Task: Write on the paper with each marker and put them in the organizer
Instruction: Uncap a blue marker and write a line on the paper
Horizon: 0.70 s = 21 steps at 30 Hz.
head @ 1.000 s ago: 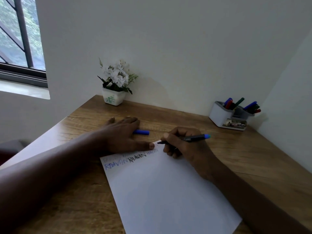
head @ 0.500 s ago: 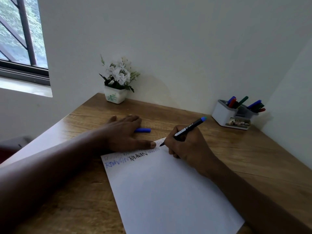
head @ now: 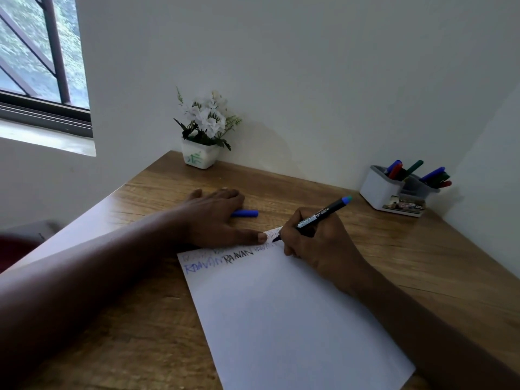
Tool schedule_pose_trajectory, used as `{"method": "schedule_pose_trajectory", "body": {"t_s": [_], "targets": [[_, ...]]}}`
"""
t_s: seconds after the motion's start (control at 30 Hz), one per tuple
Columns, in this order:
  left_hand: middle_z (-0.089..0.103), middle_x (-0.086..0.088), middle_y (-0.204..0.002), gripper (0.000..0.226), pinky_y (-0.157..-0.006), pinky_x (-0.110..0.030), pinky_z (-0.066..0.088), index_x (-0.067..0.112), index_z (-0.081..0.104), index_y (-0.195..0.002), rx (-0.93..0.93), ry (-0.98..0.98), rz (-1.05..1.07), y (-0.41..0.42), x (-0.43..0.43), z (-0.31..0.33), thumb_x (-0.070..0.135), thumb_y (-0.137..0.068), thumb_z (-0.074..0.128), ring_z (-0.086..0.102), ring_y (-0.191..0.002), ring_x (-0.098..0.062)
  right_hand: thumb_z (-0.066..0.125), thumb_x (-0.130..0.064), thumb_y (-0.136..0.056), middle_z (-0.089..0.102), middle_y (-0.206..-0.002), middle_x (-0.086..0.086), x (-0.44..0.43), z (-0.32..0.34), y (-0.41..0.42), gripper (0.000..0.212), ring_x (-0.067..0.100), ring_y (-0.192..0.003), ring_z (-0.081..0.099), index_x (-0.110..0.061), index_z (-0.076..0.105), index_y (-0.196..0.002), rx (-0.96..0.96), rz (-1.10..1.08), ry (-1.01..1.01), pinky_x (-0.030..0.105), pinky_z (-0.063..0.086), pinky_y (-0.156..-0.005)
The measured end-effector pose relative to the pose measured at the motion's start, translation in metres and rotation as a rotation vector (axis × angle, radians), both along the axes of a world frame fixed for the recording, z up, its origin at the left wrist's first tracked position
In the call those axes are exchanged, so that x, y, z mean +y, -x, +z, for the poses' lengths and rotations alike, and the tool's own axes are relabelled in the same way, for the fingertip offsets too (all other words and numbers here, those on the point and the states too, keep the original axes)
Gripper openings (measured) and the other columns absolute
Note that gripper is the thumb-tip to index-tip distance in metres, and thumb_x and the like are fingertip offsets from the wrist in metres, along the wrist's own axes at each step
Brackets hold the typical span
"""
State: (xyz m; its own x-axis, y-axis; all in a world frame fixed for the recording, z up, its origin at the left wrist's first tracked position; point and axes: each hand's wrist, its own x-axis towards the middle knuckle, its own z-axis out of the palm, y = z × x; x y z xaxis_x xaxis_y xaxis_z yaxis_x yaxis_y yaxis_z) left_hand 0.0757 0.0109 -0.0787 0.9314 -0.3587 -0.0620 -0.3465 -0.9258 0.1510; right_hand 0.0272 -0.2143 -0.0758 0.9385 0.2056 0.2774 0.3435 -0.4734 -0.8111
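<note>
Blue-ended marker [head: 323, 215], judged light, rigid and smooth, is held near its tip in the closed grip of the right hand [head: 316, 249], nib at the far edge of the paper [head: 281, 319]; that thin, slippery sheet is pinned by the flat left hand [head: 213, 220].

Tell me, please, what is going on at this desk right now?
A person is writing near the top edge of a sheet of paper with a black marker gripped in the right hand. The left hand lies flat, its thumb pressing the paper down, and a blue cap lies on the desk beside its fingers. Other markers stand in the organizer at the far right.
</note>
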Motion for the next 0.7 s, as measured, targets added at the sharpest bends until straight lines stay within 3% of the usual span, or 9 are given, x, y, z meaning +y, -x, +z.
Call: {"method": "schedule_pose_trajectory", "body": {"t_s": [0.4, 0.7], "targets": [[0.008, 0.005, -0.169, 0.124, -0.122, -0.053, 0.005, 0.027, 0.013, -0.16, -0.006, 0.018, 0.01, -0.001, 0.0007, -0.0022, 0.1, -0.06, 0.022, 0.012, -0.153, -0.013, 0.066, -0.006, -0.085, 0.063, -0.053, -0.001, 0.0015, 0.0008, 0.0012, 0.021, 0.006, -0.049, 0.054, -0.009, 0.057, -0.067, -0.045, -0.024, 0.022, 0.021, 0.043, -0.052], [0.008, 0.005, -0.169, 0.12, -0.123, -0.054, 0.006, 0.028, 0.013, -0.16, -0.01, 0.022, 0.004, -0.0009, 0.0015, -0.0029, 0.099, -0.064, 0.025, 0.012, -0.154, -0.014, 0.067, -0.008, -0.083, 0.061, -0.06, 0.018, 0.0022, 0.0001, 0.0018, 0.019, 0.017, -0.055, 0.051, -0.005, 0.056, -0.067, -0.068, -0.084, 0.031, 0.033, 0.042, -0.055]]}}
